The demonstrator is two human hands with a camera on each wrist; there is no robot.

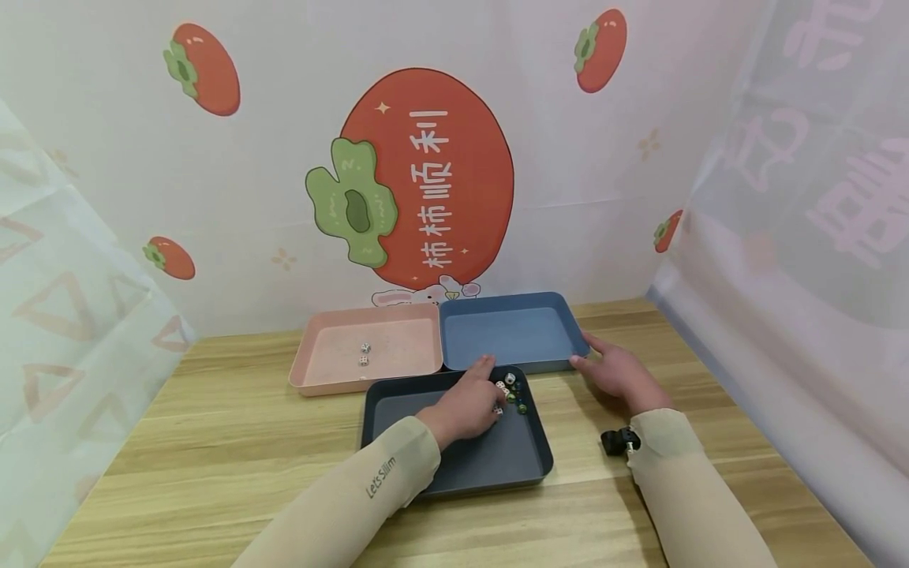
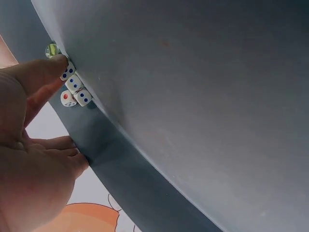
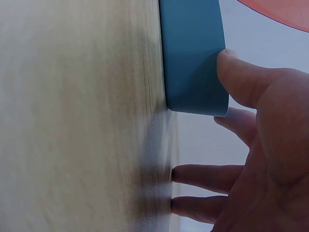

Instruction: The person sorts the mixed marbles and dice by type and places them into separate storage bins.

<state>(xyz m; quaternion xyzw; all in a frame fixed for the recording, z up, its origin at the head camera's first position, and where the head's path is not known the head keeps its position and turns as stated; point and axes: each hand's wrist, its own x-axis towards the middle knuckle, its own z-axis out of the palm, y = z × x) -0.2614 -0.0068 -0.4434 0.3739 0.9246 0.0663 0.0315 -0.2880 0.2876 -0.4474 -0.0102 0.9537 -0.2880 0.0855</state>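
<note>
My left hand (image 1: 465, 406) reaches over the black tray (image 1: 490, 465), thumb and forefinger at a white die (image 2: 68, 71) by the tray wall. Its other fingers touch the tray's rim in the left wrist view. More white dice (image 2: 74, 84) and a glass marble (image 2: 51, 50) lie close beside it. In the head view the hand partly hides this cluster, where green marbles (image 1: 521, 409) also show. My right hand (image 1: 616, 369) holds the near right corner of the blue tray (image 3: 193, 63) between thumb and forefinger, the remaining fingers stretched out below.
A pink tray (image 1: 316, 363) with two dice (image 1: 364, 360) on its floor stands left of the blue tray, behind the black one. All rest on a wooden table (image 1: 234, 457). A printed cloth (image 1: 568, 173) hangs behind. A small black device (image 1: 619, 441) sits at my right cuff.
</note>
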